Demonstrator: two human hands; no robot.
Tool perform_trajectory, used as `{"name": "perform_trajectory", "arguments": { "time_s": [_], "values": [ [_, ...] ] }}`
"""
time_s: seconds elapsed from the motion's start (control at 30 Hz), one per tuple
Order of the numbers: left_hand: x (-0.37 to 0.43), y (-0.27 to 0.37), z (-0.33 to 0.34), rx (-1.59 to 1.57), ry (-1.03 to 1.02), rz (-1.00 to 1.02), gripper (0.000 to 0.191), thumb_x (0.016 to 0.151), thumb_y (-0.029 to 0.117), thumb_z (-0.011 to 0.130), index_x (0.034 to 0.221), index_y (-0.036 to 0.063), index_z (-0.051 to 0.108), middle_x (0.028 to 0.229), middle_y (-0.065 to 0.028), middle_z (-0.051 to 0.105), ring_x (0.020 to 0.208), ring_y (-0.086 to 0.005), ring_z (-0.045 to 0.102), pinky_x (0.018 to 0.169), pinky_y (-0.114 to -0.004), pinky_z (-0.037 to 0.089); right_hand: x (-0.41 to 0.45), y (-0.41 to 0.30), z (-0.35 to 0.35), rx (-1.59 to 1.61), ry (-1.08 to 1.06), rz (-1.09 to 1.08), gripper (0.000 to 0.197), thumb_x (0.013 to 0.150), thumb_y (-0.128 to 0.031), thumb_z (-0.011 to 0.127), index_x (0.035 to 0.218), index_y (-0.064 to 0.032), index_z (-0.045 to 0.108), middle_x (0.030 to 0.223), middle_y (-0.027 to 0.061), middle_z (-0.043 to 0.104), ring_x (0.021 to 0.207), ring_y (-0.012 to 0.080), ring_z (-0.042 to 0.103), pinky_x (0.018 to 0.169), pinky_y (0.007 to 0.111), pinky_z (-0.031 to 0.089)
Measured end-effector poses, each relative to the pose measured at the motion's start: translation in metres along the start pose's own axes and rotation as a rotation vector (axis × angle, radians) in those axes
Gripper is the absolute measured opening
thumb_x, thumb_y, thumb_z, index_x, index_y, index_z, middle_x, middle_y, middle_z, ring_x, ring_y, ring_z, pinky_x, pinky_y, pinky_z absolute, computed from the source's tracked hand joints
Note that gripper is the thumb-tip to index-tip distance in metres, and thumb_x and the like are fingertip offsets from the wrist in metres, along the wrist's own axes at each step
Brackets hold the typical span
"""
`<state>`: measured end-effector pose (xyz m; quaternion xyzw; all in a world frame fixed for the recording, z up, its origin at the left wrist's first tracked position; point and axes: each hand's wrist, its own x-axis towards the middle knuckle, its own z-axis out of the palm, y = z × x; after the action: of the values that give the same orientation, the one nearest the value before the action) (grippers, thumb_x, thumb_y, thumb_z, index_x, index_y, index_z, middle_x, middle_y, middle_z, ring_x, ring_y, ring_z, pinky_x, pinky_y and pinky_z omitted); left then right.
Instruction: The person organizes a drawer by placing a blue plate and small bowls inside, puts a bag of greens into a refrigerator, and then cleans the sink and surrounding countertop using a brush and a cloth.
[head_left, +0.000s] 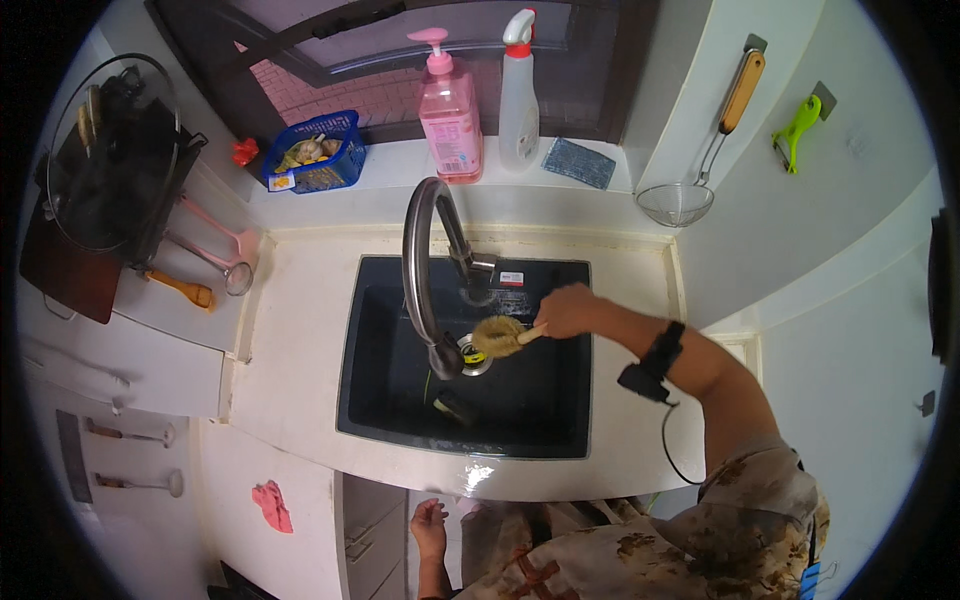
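My right hand grips the pale wooden handle of a round, tan-bristled scrub brush. The brush is over the dark sink, beside the spout of the brushed-metal faucet. Its head partly covers the view of the drain, where something yellow shows. Lower in the basin lies a small dark item with a pale end, too dim to name. My left hand hangs in front of the counter's near edge, fingers loosely curled, with nothing visible in it.
A pink pump bottle, a spray bottle, a scouring pad and a blue basket with garlic line the sill. A wire strainer and green peeler hang right. A pink cloth lies lower left.
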<state>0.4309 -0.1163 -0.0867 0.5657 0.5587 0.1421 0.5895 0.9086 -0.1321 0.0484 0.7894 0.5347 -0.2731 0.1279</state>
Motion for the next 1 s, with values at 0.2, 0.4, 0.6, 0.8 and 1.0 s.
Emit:
{"name": "perform_trajectory", "arguments": {
  "time_s": [0.2,0.4,0.6,0.8,1.0],
  "values": [
    [0.020,0.009,0.013,-0.073,-0.097,0.112,0.017,0.085,0.011,0.048,0.097,-0.0003,0.053,0.083,-0.0067,0.059,0.067,-0.0136,0.057,0.058,-0.024,0.045,0.008,0.015,0.027,0.298,0.144,0.305,0.024,0.074,-0.025,0.051,0.091,-0.0122,0.063,0.088,0.0111,0.062,0.082,0.0265,0.060,0.067,0.040,0.047],
    [0.037,0.094,0.070,-0.277,-0.279,-0.071,0.032,0.086,0.028,0.050,0.105,0.0021,0.050,0.087,-0.0070,0.059,0.079,-0.0166,0.057,0.068,-0.028,0.047,-0.014,-0.095,0.085,0.539,0.137,-0.049,0.031,0.079,-0.034,0.046,0.109,-0.0305,0.055,0.093,0.0076,0.061,0.083,0.0294,0.058,0.073,0.039,0.046],
    [0.096,0.100,0.096,-0.945,-0.430,-0.279,0.020,0.085,0.026,0.048,0.091,0.0061,0.048,0.080,-0.0059,0.055,0.071,-0.0173,0.053,0.064,-0.030,0.045,-0.018,-0.150,0.108,0.769,0.291,-0.582,0.025,0.082,-0.020,0.050,0.104,-0.0113,0.058,0.087,0.0133,0.057,0.086,0.0296,0.053,0.076,0.036,0.043],
    [0.103,0.105,0.049,-0.857,-0.478,-0.444,0.019,0.083,0.017,0.045,0.099,0.0073,0.046,0.063,-0.0029,0.047,0.050,-0.0148,0.042,0.049,-0.029,0.038,0.052,-0.033,0.023,-0.098,0.815,-0.206,0.045,0.073,-0.007,0.050,0.117,0.0019,0.042,0.127,0.0165,0.036,0.118,0.0299,0.034,0.099,0.037,0.026],
    [0.081,0.105,0.048,-0.615,-0.503,-0.401,0.023,0.082,0.015,0.048,0.104,0.0065,0.045,0.064,-0.0035,0.050,0.046,-0.0139,0.044,0.045,-0.028,0.038,0.066,0.004,0.037,-0.181,0.476,0.069,0.053,0.075,-0.008,0.047,0.125,-0.0004,0.032,0.133,0.0139,0.028,0.124,0.0270,0.024,0.103,0.035,0.018]
  ]
}}
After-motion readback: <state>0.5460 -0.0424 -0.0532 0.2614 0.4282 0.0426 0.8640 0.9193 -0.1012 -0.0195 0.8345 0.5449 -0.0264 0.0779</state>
